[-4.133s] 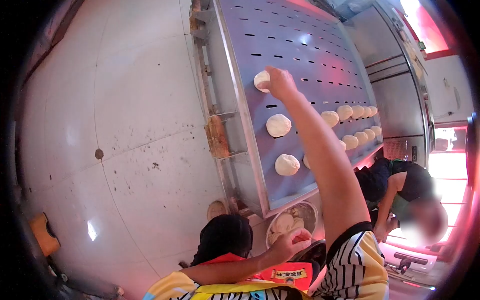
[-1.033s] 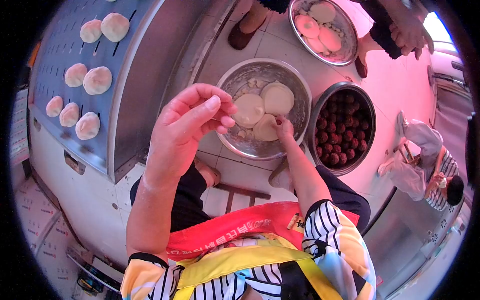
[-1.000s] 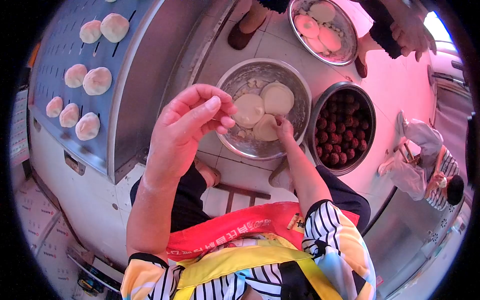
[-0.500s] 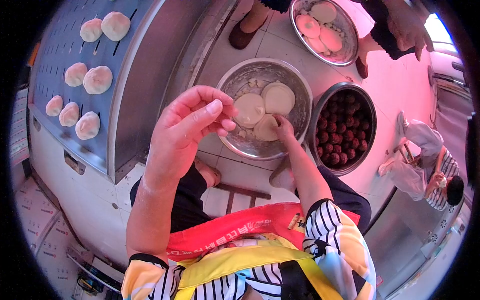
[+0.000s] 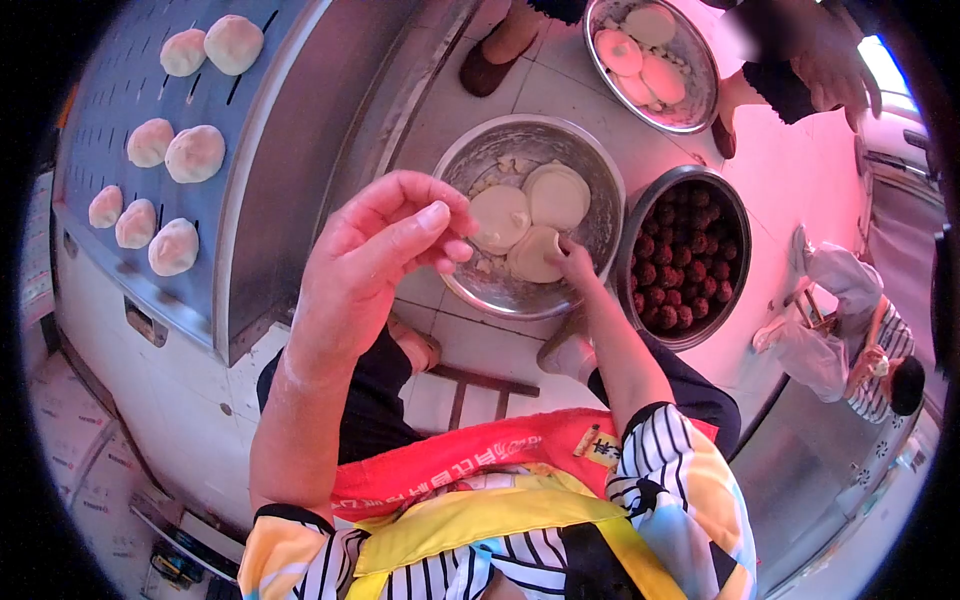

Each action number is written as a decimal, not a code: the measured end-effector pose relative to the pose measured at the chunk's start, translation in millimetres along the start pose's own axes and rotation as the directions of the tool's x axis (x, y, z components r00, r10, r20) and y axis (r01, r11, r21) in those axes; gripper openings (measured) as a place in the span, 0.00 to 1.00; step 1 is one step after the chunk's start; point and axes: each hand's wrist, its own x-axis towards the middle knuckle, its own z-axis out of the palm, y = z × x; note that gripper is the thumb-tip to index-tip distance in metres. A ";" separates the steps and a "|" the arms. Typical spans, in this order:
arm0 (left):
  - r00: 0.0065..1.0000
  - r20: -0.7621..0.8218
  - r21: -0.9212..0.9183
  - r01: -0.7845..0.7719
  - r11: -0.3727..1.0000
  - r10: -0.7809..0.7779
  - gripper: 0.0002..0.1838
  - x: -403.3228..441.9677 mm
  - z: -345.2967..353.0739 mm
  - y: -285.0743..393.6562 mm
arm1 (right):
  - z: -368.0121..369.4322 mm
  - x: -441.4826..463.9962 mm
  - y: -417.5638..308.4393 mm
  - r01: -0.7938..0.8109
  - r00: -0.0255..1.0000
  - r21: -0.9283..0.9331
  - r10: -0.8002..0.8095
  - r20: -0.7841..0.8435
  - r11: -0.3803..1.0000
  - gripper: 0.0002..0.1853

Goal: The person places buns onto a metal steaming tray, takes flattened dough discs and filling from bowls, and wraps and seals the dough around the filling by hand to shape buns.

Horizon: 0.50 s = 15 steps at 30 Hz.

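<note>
A steel bowl [image 5: 452, 170] on the floor holds stacks of round, flat dough wrappers [image 5: 556, 197] and small dough bits. My right hand [image 5: 575, 264] reaches over the bowl's right side and pinches the edge of the nearest dough wrapper [image 5: 532, 256], which still lies among the others. Raised in front of the bowl's left rim, my left hand [image 5: 385, 230] has loosely curled fingers, with a gap between thumb and forefinger. Nothing shows in it. Beside the bowl on the right stands a dark pot [image 5: 742, 215] full of round, dark reddish-brown filling balls [image 5: 682, 250].
On the left, a slotted metal tray [image 5: 105, 100] carries several filled dough buns [image 5: 195, 153]. Another bowl [image 5: 690, 118] with wrappers stands at the back, near another person's hand [image 5: 835, 75]. A seated person in a striped top [image 5: 880, 370] is at right. A wooden stool's bars [image 5: 480, 385] show between my legs.
My right hand has drawn slightly toward me and right, and the wrapper's edge is lifted at its fingers. My left hand has barely moved. The other person's hand at the back has shifted.
</note>
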 end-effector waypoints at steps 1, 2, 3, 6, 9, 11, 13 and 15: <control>1.000 0.005 0.006 0.001 1.000 -0.001 0.12 0.4 -0.5 0.8 | 13.1 7.5 26.3 -0.027 0.996 -0.008 0.026 -0.079 1.000 0.22; 1.000 0.013 0.013 0.001 1.000 -0.001 0.12 0.6 0.2 1.4 | 30.6 18.8 59.4 -0.053 0.985 -0.013 0.050 -0.163 0.999 0.21; 1.000 0.014 0.018 0.002 1.000 -0.002 0.12 0.5 1.5 1.0 | 36.3 11.3 47.1 -0.048 0.984 -0.173 0.017 -0.178 0.984 0.18; 1.000 0.023 0.044 0.003 0.999 -0.004 0.11 0.3 4.2 -1.9 | 65.4 -26.6 -35.0 0.152 0.981 -0.742 -0.194 0.030 0.653 0.12; 1.000 0.029 0.080 -0.007 0.997 0.005 0.11 0.4 4.1 -1.8 | 92.0 -47.5 -81.4 0.347 0.938 -0.846 -0.159 0.309 0.405 0.11; 1.000 0.025 0.091 -0.015 0.996 0.013 0.11 -0.6 2.5 -1.1 | 93.0 -67.7 -76.8 0.470 0.861 -0.813 -0.381 0.337 0.344 0.12; 1.000 0.019 0.090 -0.001 0.996 -0.001 0.10 -3.7 1.0 0.5 | 91.8 -75.4 -64.1 0.536 0.785 -0.767 -0.543 0.299 0.353 0.14; 1.000 0.025 0.099 -0.011 0.995 0.009 0.10 -3.1 -0.4 -0.2 | 85.3 -73.0 -52.7 0.145 0.971 -0.576 -0.229 -0.075 0.805 0.16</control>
